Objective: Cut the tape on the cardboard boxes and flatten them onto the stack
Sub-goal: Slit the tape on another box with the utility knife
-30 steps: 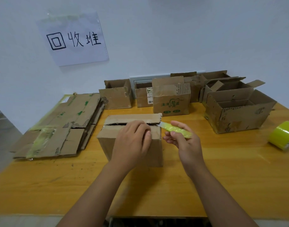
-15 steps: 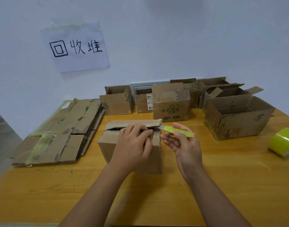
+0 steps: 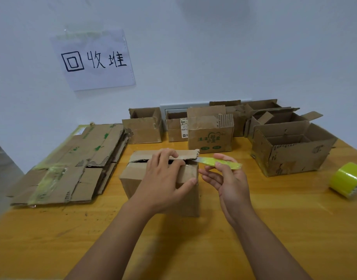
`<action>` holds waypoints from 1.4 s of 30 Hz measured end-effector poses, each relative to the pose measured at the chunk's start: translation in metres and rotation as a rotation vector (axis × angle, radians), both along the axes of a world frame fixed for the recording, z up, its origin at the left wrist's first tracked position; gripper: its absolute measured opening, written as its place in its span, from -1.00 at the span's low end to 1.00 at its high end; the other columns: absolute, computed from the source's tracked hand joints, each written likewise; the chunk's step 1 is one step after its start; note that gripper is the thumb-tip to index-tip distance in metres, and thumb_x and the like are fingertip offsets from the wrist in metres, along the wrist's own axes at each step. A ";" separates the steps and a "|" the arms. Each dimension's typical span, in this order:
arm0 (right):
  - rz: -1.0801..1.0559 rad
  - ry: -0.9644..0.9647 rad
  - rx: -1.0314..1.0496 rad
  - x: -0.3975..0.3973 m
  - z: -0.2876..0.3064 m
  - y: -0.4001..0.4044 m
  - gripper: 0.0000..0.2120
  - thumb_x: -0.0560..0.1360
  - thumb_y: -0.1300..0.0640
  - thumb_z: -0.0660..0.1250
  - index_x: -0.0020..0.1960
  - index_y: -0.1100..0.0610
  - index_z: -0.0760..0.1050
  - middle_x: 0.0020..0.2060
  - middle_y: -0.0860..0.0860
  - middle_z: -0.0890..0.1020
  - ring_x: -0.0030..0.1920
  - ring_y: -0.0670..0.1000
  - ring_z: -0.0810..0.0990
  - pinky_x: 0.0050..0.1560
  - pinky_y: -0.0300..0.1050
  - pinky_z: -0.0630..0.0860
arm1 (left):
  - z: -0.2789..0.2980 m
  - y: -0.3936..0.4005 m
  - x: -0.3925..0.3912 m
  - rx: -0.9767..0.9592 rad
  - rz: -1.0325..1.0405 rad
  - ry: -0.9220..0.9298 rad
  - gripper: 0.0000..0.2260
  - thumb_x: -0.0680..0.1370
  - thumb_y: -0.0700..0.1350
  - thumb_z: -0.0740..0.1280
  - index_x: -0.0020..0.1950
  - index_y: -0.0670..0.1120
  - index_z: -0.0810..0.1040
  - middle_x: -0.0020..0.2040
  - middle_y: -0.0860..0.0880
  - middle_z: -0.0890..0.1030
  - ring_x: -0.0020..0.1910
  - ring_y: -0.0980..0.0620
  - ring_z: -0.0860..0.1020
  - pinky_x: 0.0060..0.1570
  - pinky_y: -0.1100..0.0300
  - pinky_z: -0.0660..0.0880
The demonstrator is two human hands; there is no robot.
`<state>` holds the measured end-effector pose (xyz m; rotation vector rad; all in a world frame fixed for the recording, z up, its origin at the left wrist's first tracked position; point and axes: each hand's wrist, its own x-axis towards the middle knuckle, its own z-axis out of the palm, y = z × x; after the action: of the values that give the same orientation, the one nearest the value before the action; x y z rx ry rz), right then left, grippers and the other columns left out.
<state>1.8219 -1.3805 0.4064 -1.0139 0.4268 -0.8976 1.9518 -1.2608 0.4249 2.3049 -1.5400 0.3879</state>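
A small cardboard box (image 3: pixel 133 184) stands in the middle of the wooden table (image 3: pixel 274 229). Its far top flap (image 3: pixel 145 155) is lifted a little and a dark gap shows along the seam. My left hand (image 3: pixel 165 184) lies over the box top, fingertips at the seam and thumb on the right corner. My right hand (image 3: pixel 228 178) pinches a yellow-green utility knife (image 3: pixel 224 162) just right of the box, its blade tip at the right end of the seam. A stack of flattened boxes (image 3: pixel 72 162) lies to the left.
Several open cardboard boxes (image 3: pixel 210 136) line the back of the table, the largest (image 3: pixel 290 154) at the right. A roll of yellow-green tape (image 3: pixel 347 179) lies near the right edge. A paper sign (image 3: pixel 92 59) hangs on the wall.
The far flap has lifted slightly and the seam gap is wider. My left hand's fingertips have shifted onto the seam. The knife stays at the box's right end.
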 end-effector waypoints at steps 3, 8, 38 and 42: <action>0.003 0.001 0.003 0.000 0.001 -0.001 -0.83 0.63 0.23 0.21 0.16 0.10 0.53 -0.18 0.15 0.71 -0.08 0.18 0.72 -0.20 -0.14 0.64 | 0.001 0.003 0.002 0.005 -0.052 0.038 -0.33 0.49 0.46 -0.03 0.37 0.04 0.39 0.33 0.16 0.15 0.38 0.11 0.10 0.35 0.10 0.18; -0.002 -0.010 0.008 0.001 0.004 0.002 -0.84 0.63 0.22 0.21 0.17 0.10 0.51 -0.20 0.14 0.70 -0.09 0.20 0.72 -0.21 -0.11 0.65 | 0.002 0.006 0.003 -0.011 -0.109 0.060 -0.31 0.49 0.47 0.03 0.39 0.01 0.35 0.34 0.10 0.33 0.27 0.18 0.25 0.28 0.23 0.26; 0.052 0.148 -0.208 -0.020 -0.018 0.002 -0.79 0.63 0.21 0.22 0.22 0.02 0.50 -0.07 0.00 0.72 -0.08 0.06 0.72 -0.13 -0.17 0.64 | 0.009 0.000 0.004 0.069 -0.063 0.209 -0.24 0.37 0.52 0.00 0.38 0.06 0.34 0.33 0.10 0.42 0.27 0.13 0.35 0.21 0.22 0.25; 0.048 0.130 -0.192 -0.022 -0.020 0.004 -0.79 0.63 0.22 0.21 0.21 0.03 0.50 -0.08 0.04 0.72 -0.09 0.06 0.71 -0.13 -0.16 0.64 | 0.012 0.002 0.003 0.072 -0.084 0.246 -0.25 0.37 0.51 0.03 0.37 0.06 0.34 0.32 0.10 0.42 0.27 0.12 0.35 0.21 0.18 0.29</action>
<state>1.8001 -1.3761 0.3860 -1.2583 0.4293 -0.8441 1.9544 -1.2590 0.4367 2.2342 -1.5422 0.0255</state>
